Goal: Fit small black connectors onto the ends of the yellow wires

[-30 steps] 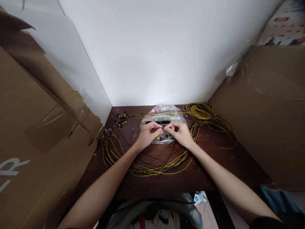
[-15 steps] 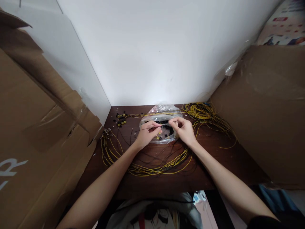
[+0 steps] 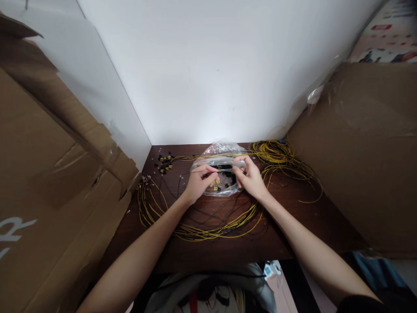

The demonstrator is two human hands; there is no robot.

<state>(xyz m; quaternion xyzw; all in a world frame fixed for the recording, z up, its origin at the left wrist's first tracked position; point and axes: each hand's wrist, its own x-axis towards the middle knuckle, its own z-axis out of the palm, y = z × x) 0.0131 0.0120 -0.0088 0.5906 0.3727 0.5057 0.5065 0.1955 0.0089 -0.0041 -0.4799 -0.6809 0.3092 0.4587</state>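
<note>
Over the open clear plastic bag (image 3: 224, 191), both my hands work close together. My left hand (image 3: 202, 181) is closed in a pinch on a thin black wire (image 3: 194, 172), whose free length sticks out to the left. My right hand (image 3: 250, 176) is just to the right, fingers curled and thumb near the index finger. Anything small between those fingers is too hidden to name. Inside the bag lie black and yellow small parts (image 3: 216, 188).
A yellow and black wire coil (image 3: 273, 152) lies at the back right. Another wire bundle (image 3: 211, 234) curves across the front of the brown table (image 3: 276, 243). Small black-yellow connectors (image 3: 166, 165) sit at the back left. Cardboard (image 3: 65, 174) and a carton (image 3: 365, 152) flank the table.
My right hand has shifted slightly right, its thumb and index finger less tightly together. The wire at my left hand now lies more level. My left hand has barely moved.
</note>
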